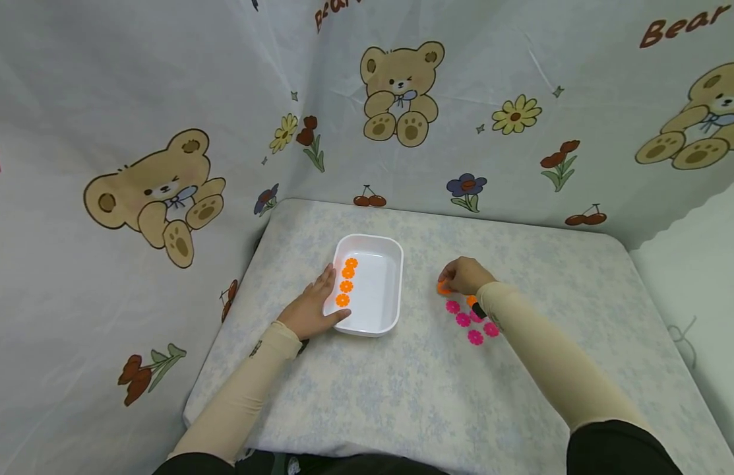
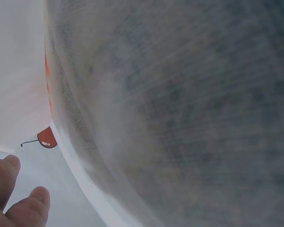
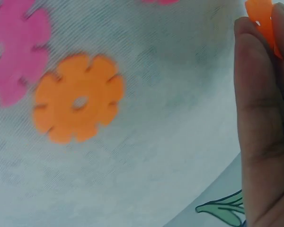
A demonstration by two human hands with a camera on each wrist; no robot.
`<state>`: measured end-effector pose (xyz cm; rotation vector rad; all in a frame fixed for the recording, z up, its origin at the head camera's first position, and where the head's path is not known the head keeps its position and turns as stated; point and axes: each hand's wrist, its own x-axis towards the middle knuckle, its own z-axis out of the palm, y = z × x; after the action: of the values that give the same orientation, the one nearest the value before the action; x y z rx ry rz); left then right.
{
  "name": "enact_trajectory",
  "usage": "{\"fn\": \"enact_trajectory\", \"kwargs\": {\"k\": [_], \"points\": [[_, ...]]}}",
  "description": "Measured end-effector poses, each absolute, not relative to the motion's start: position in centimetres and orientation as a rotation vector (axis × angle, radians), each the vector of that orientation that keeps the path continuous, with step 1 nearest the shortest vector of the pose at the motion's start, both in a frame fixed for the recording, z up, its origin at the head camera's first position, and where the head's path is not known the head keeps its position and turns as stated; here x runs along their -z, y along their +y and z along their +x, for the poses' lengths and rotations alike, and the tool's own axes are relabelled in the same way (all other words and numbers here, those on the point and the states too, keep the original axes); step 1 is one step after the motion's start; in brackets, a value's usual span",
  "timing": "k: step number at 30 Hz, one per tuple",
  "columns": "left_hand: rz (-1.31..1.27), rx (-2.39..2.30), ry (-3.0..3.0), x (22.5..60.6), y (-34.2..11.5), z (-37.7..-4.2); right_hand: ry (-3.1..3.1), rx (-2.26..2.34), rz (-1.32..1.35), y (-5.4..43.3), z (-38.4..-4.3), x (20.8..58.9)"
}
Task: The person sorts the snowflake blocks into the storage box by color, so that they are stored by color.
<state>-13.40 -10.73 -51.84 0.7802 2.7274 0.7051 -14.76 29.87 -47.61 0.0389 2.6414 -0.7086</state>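
Note:
A white rectangular tray [image 1: 375, 290] stands on the table, with several orange flower-shaped plastic discs [image 1: 345, 286] in a line along its left side. Against the tray's left edge rests my left hand [image 1: 310, 310], fingers extended and thumb over the near-left corner. To the right of the tray, my right hand [image 1: 465, 274] pinches an orange flower-shaped disc [image 3: 260, 19] between thumb and fingers. Just below that hand lie several pink discs [image 1: 463, 320]. Another orange disc [image 3: 61, 113] lies next to a pink one in the right wrist view, partly hidden by my wrist in the head view.
A pale patterned cloth covers the table [image 1: 355, 396]. Behind it and on the left hangs a white curtain [image 1: 236, 79] printed with bears and flowers. Cloth fills most of the left wrist view.

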Motion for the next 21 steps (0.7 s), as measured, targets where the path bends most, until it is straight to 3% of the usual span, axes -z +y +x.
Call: {"fn": "enact_trajectory", "kwargs": {"k": [21], "points": [[0.784, -0.732, 2.720, 51.6, -10.8, -13.3, 2.700, 0.684, -0.060, 26.0, -16.3, 45.9]]}}
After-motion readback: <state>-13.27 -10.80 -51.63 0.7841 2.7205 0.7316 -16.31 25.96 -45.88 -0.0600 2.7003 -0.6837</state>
